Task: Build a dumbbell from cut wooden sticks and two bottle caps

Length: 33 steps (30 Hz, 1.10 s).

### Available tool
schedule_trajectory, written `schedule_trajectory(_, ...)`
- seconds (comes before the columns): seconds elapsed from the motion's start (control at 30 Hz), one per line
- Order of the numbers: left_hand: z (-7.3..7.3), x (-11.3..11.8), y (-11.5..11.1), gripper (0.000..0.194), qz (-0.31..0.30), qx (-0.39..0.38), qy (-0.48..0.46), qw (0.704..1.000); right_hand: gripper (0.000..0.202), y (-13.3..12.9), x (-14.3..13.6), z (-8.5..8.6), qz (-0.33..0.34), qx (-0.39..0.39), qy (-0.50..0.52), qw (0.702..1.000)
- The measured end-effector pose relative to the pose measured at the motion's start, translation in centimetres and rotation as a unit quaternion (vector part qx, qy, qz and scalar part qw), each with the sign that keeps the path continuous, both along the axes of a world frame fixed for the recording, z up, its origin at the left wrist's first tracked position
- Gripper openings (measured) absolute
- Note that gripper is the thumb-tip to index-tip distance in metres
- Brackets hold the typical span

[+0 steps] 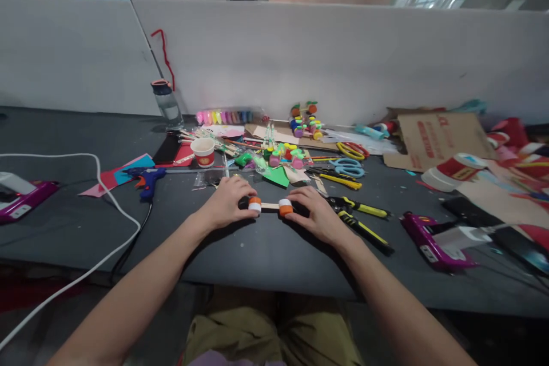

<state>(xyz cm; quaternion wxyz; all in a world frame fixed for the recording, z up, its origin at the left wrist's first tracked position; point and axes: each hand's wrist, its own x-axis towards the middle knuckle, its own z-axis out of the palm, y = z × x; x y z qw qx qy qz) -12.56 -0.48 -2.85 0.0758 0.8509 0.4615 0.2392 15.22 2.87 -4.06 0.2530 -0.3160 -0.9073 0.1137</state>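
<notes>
My left hand (227, 201) is closed on a stacked pair of orange and white bottle caps (254, 206), thumb below and fingers behind. A similar pair of white and orange bottle caps (285, 207) is gripped between the thumb and fingers of my right hand (319, 213). A pale flat wooden stick (270, 206) spans the gap between the two pairs; how it meets them I cannot make out. Something black shows by the left fingers. Just right of my right hand lie black-and-yellow pliers (364, 223).
A blue glue gun (148, 179), a paper cup (203, 152), a water bottle (167, 104) and scissors (346, 168) lie around. Behind are small colourful cap models (305, 120). Purple devices (437, 243) and cardboard (441, 140) stand right; a white cable (100, 183) loops left.
</notes>
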Motion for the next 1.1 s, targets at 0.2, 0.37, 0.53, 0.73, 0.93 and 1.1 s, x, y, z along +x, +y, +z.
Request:
schedule_trajectory(0.2,-0.5,0.1,0.2,0.03,0.003,-0.019,0.037,0.999,0.027,0.0,-0.1,0.1,-0.005,0.003,-0.011,1.0)
schedule_trajectory(0.37,-1.0,-0.1,0.4,0.03,-0.001,-0.012,0.034,0.999,0.026,-0.2,-0.2,0.2,-0.001,0.001,-0.009,1.0)
schedule_trajectory(0.53,-0.9,-0.1,0.3,0.034,0.012,0.027,-0.001,1.0,0.033,0.1,0.2,-0.3,-0.03,0.008,0.03,0.999)
schedule_trajectory(0.73,-0.9,-2.0,1.1,0.03,0.167,0.148,-0.087,0.971,0.025,1.6,1.6,-1.5,-0.157,0.036,0.126,0.979)
schedule_trajectory(0.93,-1.7,-3.2,1.7,0.031,0.239,0.215,-0.103,0.941,0.026,2.0,1.4,-1.9,-0.176,0.05,0.151,0.972)
schedule_trajectory(1.1,-1.8,-3.3,1.9,0.031,0.252,0.236,-0.102,0.933,0.024,2.0,0.7,-1.5,-0.139,0.061,0.125,0.98)
